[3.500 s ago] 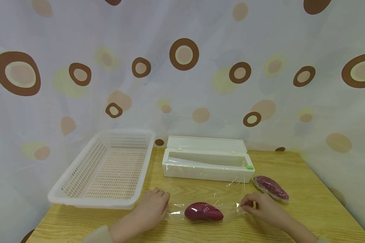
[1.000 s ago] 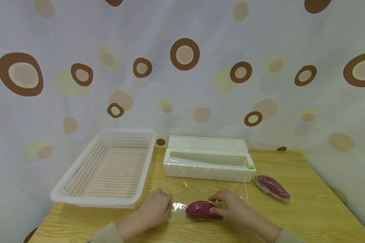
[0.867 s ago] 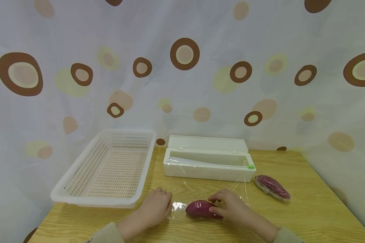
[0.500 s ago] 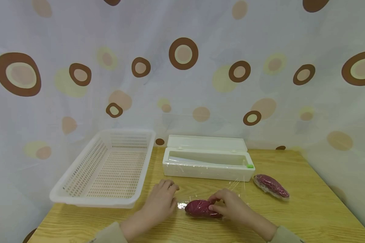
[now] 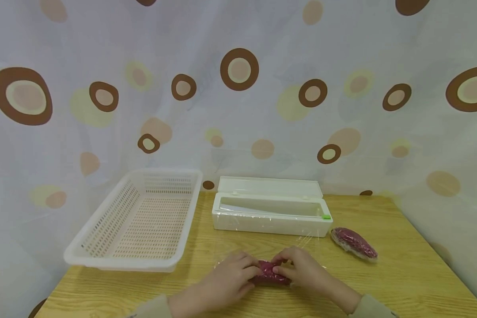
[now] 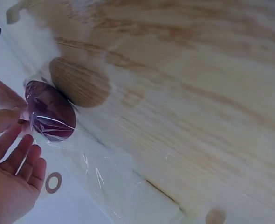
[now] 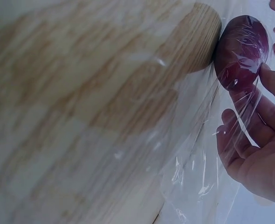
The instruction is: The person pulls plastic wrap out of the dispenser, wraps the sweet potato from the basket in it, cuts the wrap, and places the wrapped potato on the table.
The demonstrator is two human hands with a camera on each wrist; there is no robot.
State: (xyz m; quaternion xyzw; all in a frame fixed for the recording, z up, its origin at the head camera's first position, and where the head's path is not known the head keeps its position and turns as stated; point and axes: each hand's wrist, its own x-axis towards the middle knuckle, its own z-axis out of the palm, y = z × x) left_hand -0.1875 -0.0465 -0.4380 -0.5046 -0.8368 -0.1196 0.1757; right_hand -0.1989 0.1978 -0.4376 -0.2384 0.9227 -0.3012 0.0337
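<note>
A purple-red sweet potato (image 5: 268, 274), with clear cling film around it, lies near the table's front edge. My left hand (image 5: 231, 276) grips its left end, fingers over the top and thumb on the near side. My right hand (image 5: 303, 270) holds its right part between thumb and fingers. In the left wrist view, film shines across the rounded end of the sweet potato (image 6: 51, 112). The right wrist view shows the film (image 7: 193, 172) stretching from the sweet potato (image 7: 242, 51) along the table. Both ends are partly covered by my hands.
An open white cling film box (image 5: 272, 224) with a green slider (image 5: 326, 217) stands behind the hands, film drawn out of it. On the left is a white plastic basket (image 5: 184, 234). Another film-wrapped sweet potato (image 5: 353, 243) lies to the right. A patterned curtain (image 5: 262, 115) hangs behind.
My right hand has left the film's right edge and taken hold of the sweet potato. The left hand has moved right from the film's left side onto the sweet potato's left end.
</note>
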